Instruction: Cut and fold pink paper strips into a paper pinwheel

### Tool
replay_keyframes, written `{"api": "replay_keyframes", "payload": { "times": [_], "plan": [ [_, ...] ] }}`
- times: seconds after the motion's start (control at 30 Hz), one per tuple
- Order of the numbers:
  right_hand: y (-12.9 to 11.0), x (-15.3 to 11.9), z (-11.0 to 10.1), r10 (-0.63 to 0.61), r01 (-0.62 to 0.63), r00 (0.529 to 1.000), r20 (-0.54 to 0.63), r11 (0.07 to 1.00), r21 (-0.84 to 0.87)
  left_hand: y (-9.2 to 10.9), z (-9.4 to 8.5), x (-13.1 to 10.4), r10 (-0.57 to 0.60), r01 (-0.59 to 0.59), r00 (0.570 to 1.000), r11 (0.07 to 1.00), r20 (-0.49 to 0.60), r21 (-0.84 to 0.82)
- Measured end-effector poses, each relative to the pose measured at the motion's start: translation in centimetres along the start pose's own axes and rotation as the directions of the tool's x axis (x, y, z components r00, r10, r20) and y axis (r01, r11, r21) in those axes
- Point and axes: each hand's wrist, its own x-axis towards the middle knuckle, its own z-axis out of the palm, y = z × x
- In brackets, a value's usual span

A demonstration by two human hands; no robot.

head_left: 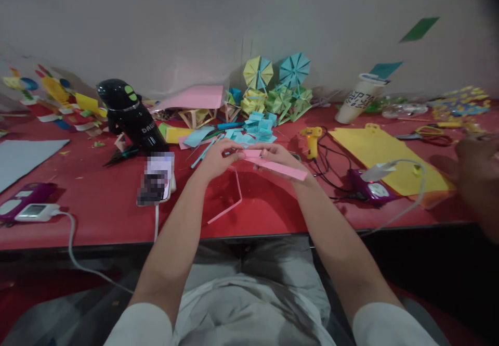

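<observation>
Both my hands meet over the middle of the red table. Between them is a pink paper strip, folded at its left end and stretching out to the right. My left hand pinches the folded end between thumb and fingers. Around the strip's middle, my right hand is closed, its fingers partly behind the paper. A thin bent pink paper strip hangs or lies just below my left hand; where its upper end goes is hidden. Folded blue paper pieces are heaped right behind my hands.
A yellow glue gun with a black cord stands right of my hands, near a purple power strip. A phone and black bottle are at left. A paper cup stands behind. Another person's hand is far right.
</observation>
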Motion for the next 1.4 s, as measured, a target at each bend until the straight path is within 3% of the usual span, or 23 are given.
{"api": "replay_keyframes", "payload": {
  "times": [0.2,0.43,0.6,0.77,1.03,1.3,1.4],
  "plan": [
    [0.0,-0.1,0.4,0.014,-0.019,0.996,0.087,0.999,0.049,0.3,-0.3,0.1,-0.091,0.092,0.996,0.995,0.022,-0.048],
    [-0.3,-0.2,0.6,0.118,-0.118,0.974,0.192,0.993,-0.015,-0.2,0.5,0.2,-0.104,0.109,0.981,0.994,-0.161,0.021],
    [-0.4,-0.2,1.0,0.168,-0.159,0.982,0.087,0.982,-0.099,-1.4,1.5,0.2,-0.138,0.118,0.985,0.977,-0.104,-0.175],
    [0.1,0.1,1.1,0.208,-0.211,0.977,-0.039,0.972,-0.106,-1.7,1.7,0.4,-0.228,0.180,0.965,0.936,-0.129,-0.302],
    [0.3,0.2,1.5,0.323,-0.334,0.939,-0.120,0.938,-0.088,-1.0,2.0,0.5,-0.235,0.170,0.963,0.911,-0.133,-0.375],
    [0.3,0.1,1.6,0.325,-0.324,0.945,-0.032,0.946,0.032,-0.6,1.5,0.5,-0.253,0.154,0.916,0.938,-0.312,-0.311],
    [0.6,0.3,1.4,0.315,-0.314,0.947,-0.069,0.949,0.026,-0.5,1.3,0.5,-0.220,0.112,0.904,0.950,-0.367,-0.293]
  ]
}}
